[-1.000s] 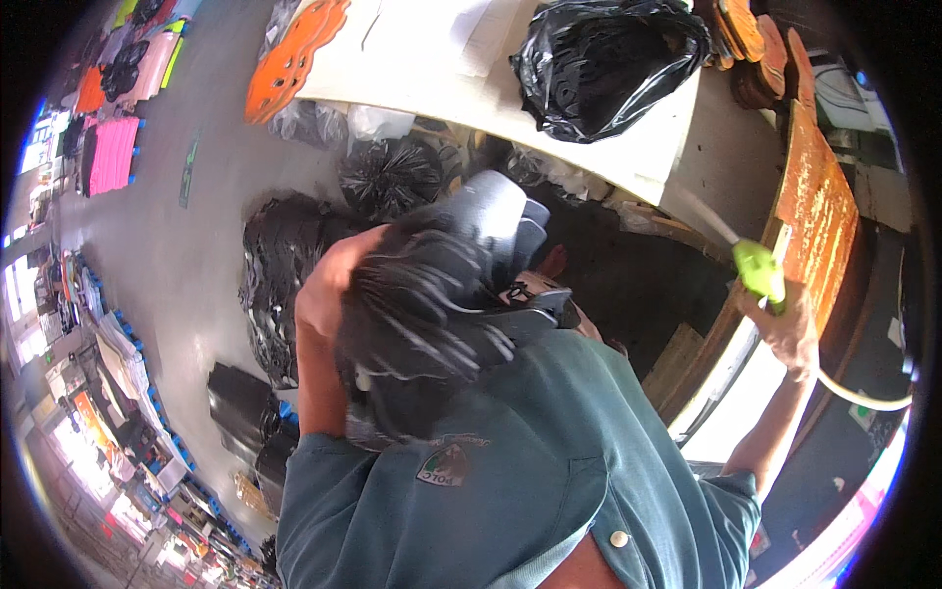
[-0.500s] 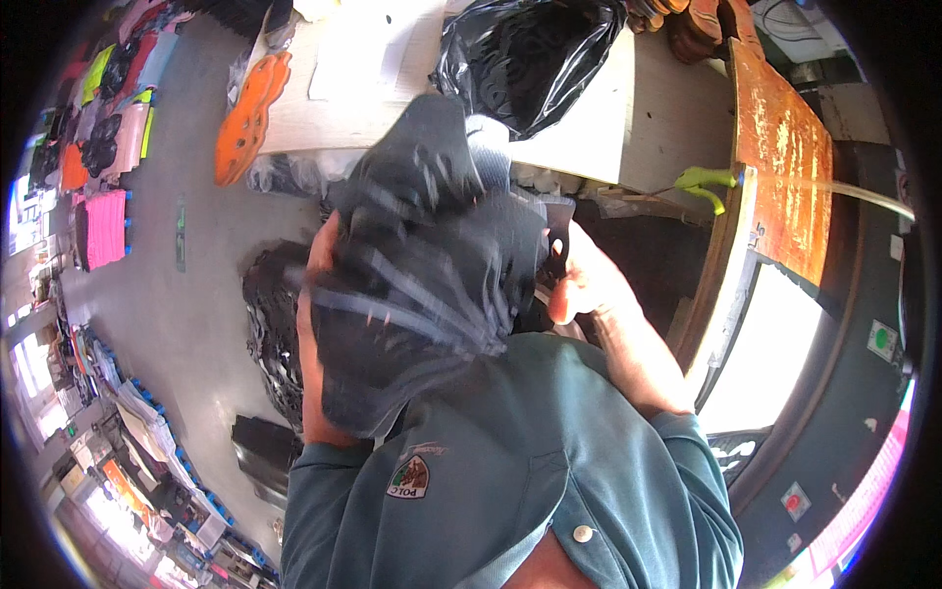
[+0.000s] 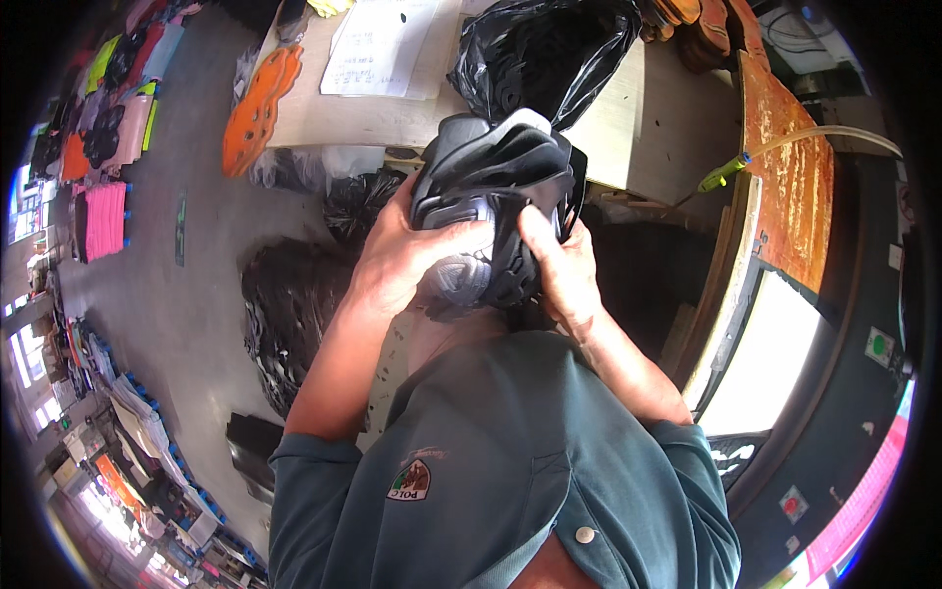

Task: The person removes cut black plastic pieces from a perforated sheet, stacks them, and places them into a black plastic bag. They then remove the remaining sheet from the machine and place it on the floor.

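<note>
Both my hands grip a bundle of thin, flexible black cut pieces [image 3: 496, 172] in front of my chest. The layers bend and fan apart at the top, and paler grey patterned faces show lower down. My left hand [image 3: 397, 257] is closed round the left side, its thumb lying across the front. Closed on the right side, my right hand [image 3: 567, 263] presses its thumb against the layers. The fingers behind the bundle are mostly hidden. Just beyond it, on the table, an open black plastic bag [image 3: 622, 27] holds more black pieces.
Past the bundle is a pale table [image 3: 324, 123] with a written paper sheet [image 3: 378, 54]. An orange perforated piece [image 3: 260, 113] hangs at its left edge. Rightward are a green air gun [image 3: 724, 175] on a hose and a worn orange-brown board [image 3: 785, 187]. Black plastic [image 3: 285, 314] lies on the left floor.
The black pieces were spread wide and blurred by motion; now they are bunched into a narrower, curved bundle. My left hand has come from the far side round to the front.
</note>
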### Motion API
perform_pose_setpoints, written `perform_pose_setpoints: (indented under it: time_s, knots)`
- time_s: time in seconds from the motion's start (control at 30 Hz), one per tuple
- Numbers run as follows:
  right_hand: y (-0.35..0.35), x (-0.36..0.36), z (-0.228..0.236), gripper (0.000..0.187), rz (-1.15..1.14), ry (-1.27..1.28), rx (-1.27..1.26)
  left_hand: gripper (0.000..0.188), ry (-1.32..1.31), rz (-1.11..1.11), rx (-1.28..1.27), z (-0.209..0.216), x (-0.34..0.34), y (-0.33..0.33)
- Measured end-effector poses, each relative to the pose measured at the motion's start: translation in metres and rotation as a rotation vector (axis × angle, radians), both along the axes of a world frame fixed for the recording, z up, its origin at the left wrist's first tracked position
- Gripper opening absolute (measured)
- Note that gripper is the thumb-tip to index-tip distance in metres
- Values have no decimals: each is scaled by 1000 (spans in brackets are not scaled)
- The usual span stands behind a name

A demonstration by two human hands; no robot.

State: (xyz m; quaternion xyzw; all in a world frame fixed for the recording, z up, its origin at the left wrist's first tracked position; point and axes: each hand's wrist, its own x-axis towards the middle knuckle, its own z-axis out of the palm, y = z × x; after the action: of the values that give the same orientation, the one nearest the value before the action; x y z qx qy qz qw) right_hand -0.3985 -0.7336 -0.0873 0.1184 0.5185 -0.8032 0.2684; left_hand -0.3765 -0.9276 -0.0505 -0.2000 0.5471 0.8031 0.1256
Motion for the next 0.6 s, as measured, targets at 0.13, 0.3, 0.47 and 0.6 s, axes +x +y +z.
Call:
perform_pose_setpoints:
  time_s: [0.13,0.3,0.47,0.6]
  knots:
    - [3,-6,-1,44,-61,-115,-165,58,23,0,15,2,-8,0]
    - [10,-17,6,51,11,-107,-184,42,-69,84,123,-1,-19,4]
    - [10,-28,13,69,168,221,-81,40,-57,94,219,9,-28,-1]
    - [-5,-35,21,71,63,224,-7,44,55,10,103,21,-38,-10]
